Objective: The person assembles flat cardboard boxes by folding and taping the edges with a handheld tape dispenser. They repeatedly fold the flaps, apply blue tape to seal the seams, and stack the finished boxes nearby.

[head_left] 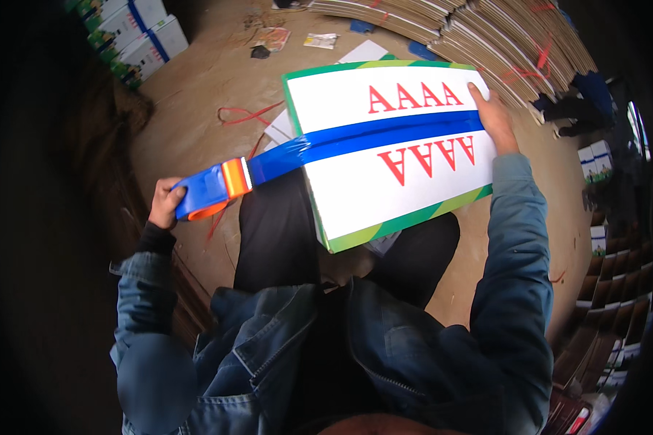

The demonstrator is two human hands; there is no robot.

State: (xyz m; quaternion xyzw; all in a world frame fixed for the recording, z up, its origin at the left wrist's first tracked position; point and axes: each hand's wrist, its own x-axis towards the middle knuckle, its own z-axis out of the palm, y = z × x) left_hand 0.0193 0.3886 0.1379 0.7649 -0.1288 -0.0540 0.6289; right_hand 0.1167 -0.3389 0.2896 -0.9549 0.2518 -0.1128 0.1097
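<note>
A white carton (392,210) with green edges and red lettering rests tilted across my knees. My left hand (165,203) is closed around an orange tape dispenser (233,180) with a roll of blue tape, held off the carton's left end. From the dispenser a strip of blue tape (384,135) stretches to the carton and runs along its middle seam, with a few wrinkles in it. My right hand (492,119) grips the carton's right end, thumb on the top face. The fingers beneath it are hidden.
Stacked flat cardboard (479,47) fills the far right. Taped cartons (141,47) are piled at the far left. Red string (243,114) and paper scraps (321,40) lie on the floor. More white cartons (595,161) stand at the right, near a dark shape (584,105) I cannot make out.
</note>
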